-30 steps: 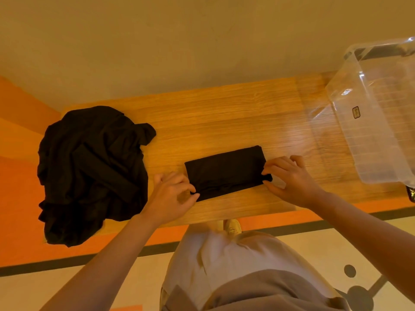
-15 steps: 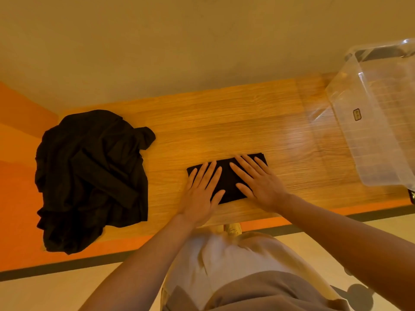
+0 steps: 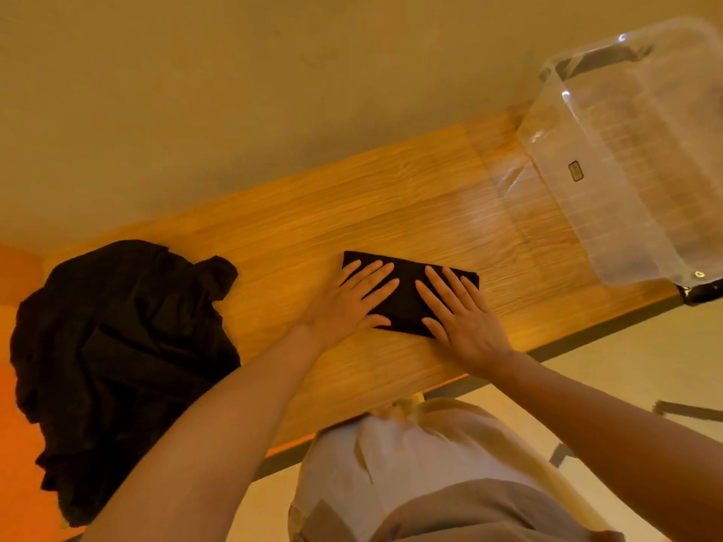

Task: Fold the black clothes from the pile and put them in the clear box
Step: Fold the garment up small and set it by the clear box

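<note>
A small folded black garment (image 3: pixel 407 299) lies flat near the front edge of the wooden table (image 3: pixel 391 213). My left hand (image 3: pixel 350 303) presses on its left half with straight, spread fingers. My right hand (image 3: pixel 457 314) lies flat on its right half, fingers straight too. A heap of unfolded black clothes (image 3: pixel 117 365) sits at the table's left end, hanging over the edge. The clear box (image 3: pixel 633 158) stands at the far right of the table, and I see nothing inside it.
A beige wall runs behind the table. The floor to the left is orange, and pale floor shows below the table's front edge. My light trousers (image 3: pixel 422 475) fill the bottom centre. The box reaches past the table's right corner.
A second ago my hands pinched the garment's two ends. They then flattened onto it and still press it. The view has tilted, so the table now slants.
</note>
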The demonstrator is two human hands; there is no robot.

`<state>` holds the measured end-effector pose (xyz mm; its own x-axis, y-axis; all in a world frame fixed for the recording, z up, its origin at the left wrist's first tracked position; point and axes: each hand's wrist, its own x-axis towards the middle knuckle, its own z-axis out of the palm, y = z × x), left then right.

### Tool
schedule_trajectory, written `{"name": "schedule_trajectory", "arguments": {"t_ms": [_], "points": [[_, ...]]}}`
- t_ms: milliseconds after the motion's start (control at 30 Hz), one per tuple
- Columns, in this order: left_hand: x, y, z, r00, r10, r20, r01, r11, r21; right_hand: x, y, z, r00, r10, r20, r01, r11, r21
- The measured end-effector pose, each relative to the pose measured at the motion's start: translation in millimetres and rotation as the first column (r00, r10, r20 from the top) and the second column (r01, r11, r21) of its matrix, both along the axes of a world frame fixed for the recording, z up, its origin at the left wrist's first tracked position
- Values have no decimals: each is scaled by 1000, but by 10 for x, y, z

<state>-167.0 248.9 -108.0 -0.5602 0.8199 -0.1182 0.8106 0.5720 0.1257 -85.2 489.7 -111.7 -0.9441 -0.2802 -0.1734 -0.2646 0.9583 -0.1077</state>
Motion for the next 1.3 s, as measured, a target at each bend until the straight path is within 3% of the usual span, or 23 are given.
{"name": "schedule_trajectory", "arguments": {"t_ms": [167,333,467,567,833,1300], "points": [[-234,478,55,885,-462,-59,463,886,17,398,296,-40,991,-134,-14,135,990,37],[-276,919,22,794,-599,-105,606,793,56,704,491,7,949,-314,-19,314,949,34],[-305,1256,95,803,-582,-130,586,810,-3,755,558,54,870,-484,-95,486,874,-2],[-324,1479,160,825,-547,-144,544,837,-59,746,613,64,876,-442,-194,442,896,-44],[-305,1947,349,861,-495,-116,455,853,-257,660,825,88,848,-508,-152,495,861,-120],[-312,2470,439,918,-383,-107,336,891,-304,502,1126,61,762,-615,-202,613,786,-79]]}}
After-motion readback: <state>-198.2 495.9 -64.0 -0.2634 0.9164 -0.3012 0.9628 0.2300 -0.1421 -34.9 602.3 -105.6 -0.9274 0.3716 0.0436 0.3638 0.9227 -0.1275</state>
